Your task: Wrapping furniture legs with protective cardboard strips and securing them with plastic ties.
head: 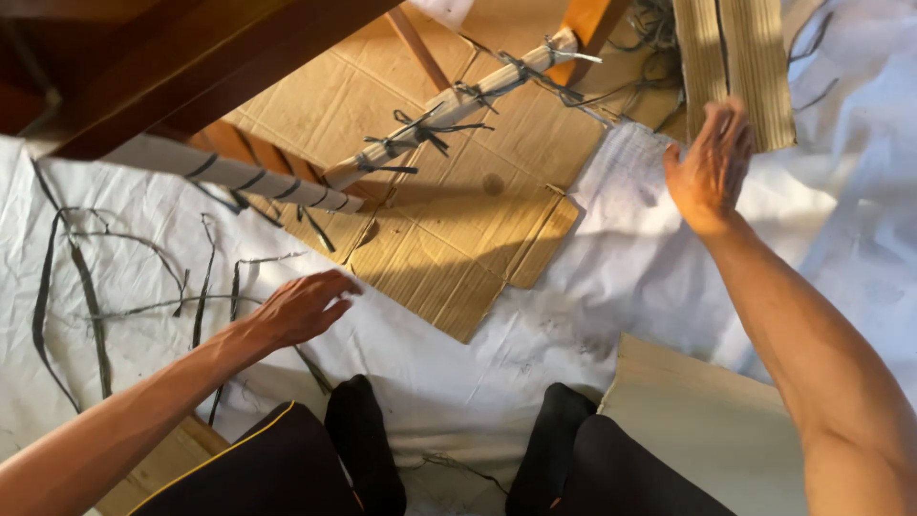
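Observation:
My left hand (pixel 301 308) hovers low over the white sheet (pixel 143 277), fingers loosely spread, holding nothing, close to several loose black straps (pixel 95 315). My right hand (pixel 712 162) reaches far forward and touches the lower edge of a folded corrugated cardboard piece (pixel 740 57) at the top right; whether it grips it I cannot tell. Between the hands lies a flat brown cardboard sheet (pixel 449 220). Above it, wooden furniture legs wrapped in white padding (pixel 449 105) are tied with black straps.
Dark wooden furniture (pixel 172 57) overhangs the top left. My knees in black clothing (pixel 353 459) are at the bottom. A pale board (pixel 707 430) lies at the lower right. More white wrapping (pixel 860 191) covers the right side.

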